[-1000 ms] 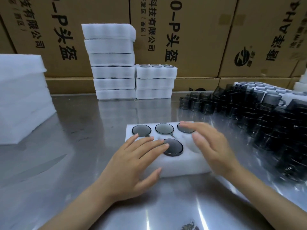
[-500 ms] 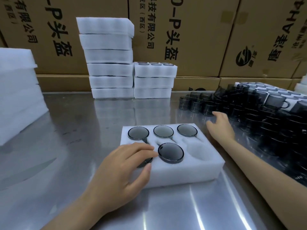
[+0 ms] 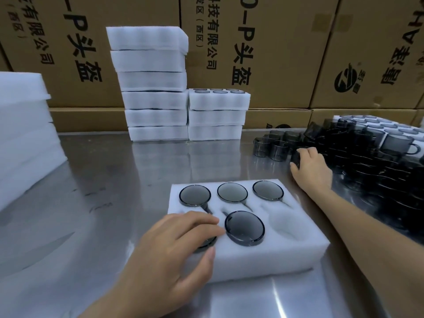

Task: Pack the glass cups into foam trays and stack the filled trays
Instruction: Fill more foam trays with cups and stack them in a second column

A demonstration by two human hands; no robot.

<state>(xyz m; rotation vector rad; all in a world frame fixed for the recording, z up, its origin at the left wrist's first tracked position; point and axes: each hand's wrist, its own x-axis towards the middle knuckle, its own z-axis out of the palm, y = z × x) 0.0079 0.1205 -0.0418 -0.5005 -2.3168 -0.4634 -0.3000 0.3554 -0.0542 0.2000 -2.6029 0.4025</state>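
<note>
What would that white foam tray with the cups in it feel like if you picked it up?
The tray is thick white foam, so it is probably light by itself and a bit squashy. With cups seated in most pockets it likely weighs more and could sag or tilt if lifted by one end. The glass looks breakable, so lifting with both hands seems wise.

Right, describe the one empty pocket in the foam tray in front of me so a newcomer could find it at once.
Start at the white foam tray nearest the camera on the steel table. It has two rows of three round pockets. The empty pocket is in the near row at the right end, beside the dark cup; it alone shows bare white foam.
</note>
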